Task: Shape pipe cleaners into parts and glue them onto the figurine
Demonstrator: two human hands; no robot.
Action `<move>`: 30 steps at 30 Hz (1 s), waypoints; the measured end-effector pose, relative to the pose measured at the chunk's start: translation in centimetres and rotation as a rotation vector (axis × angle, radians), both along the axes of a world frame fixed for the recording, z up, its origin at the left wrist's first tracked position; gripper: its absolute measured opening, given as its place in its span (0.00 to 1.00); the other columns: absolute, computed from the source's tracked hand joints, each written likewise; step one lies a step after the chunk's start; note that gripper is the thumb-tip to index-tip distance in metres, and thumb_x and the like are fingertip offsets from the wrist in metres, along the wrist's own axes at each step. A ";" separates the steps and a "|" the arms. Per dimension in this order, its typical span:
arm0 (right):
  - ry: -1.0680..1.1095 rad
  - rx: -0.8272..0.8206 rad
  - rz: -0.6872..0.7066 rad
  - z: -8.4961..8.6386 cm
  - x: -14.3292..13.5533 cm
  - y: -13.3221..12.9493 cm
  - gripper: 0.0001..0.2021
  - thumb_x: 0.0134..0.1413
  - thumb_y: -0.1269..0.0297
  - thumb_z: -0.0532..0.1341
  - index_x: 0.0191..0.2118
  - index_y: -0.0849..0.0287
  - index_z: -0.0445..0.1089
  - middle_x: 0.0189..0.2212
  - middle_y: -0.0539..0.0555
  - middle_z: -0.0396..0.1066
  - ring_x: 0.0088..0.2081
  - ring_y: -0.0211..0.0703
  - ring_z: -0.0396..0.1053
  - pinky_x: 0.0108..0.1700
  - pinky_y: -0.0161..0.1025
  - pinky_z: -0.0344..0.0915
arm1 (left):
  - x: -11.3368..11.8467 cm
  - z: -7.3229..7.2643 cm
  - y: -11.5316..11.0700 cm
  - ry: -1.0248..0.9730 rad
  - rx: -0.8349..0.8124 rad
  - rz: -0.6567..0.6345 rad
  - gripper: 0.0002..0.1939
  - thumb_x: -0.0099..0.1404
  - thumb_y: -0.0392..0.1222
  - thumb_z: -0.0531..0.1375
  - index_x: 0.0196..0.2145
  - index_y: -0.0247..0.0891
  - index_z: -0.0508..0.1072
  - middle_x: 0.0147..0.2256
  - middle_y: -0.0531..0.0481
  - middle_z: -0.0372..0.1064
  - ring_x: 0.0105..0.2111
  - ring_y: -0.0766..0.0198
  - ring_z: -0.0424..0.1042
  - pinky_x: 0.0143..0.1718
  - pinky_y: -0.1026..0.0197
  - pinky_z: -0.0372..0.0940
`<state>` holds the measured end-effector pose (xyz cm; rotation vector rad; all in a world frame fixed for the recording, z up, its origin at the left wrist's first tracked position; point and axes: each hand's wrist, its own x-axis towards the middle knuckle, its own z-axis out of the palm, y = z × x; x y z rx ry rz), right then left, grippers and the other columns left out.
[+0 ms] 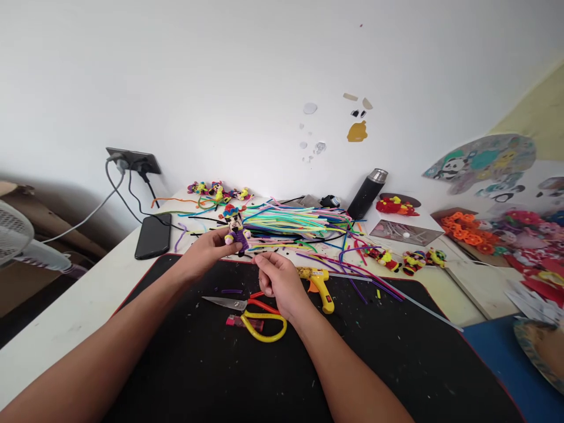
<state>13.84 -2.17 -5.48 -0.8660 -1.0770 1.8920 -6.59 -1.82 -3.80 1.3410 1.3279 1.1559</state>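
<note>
Currently | left hand [210, 251]: grip closed on purple doll [238, 235] | right hand [278, 281]: fingers pinched

The frame's edge cuts off the fan [14, 232], and the right hand [279, 282] hides part of the scissors [240, 305].

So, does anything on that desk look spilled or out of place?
Nothing looks spilled or broken, just untidy: loose stems stray around the main pile, and scraps dot the black mat. The black flask by the wall appears to lean, though the wide view may cause that.
</note>
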 end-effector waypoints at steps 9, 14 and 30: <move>-0.055 0.033 -0.043 0.0 -0.2 -0.1 0.16 0.49 0.51 0.69 0.34 0.60 0.72 0.13 0.40 0.59 0.13 0.29 0.50 0.16 0.31 0.39 | 0.5 0.6 -0.3 -0.028 0.004 -0.035 0.20 0.54 0.52 0.72 0.41 0.39 0.80 0.40 0.47 0.81 0.42 0.50 0.76 0.49 0.53 0.67; -0.074 0.053 -0.062 -0.1 -0.2 -0.1 0.17 0.49 0.50 0.68 0.35 0.60 0.72 0.13 0.40 0.58 0.13 0.29 0.50 0.16 0.31 0.40 | 0.4 0.1 -0.3 0.023 0.007 -0.055 0.16 0.57 0.53 0.70 0.38 0.39 0.80 0.36 0.50 0.80 0.39 0.53 0.75 0.44 0.55 0.67; -0.097 0.071 -0.068 0.0 -0.2 0.0 0.19 0.52 0.49 0.67 0.40 0.60 0.72 0.13 0.40 0.58 0.13 0.30 0.49 0.16 0.31 0.40 | 0.6 -0.7 -0.2 0.054 -0.009 -0.027 0.19 0.57 0.56 0.69 0.36 0.38 0.78 0.36 0.49 0.77 0.39 0.53 0.74 0.43 0.56 0.66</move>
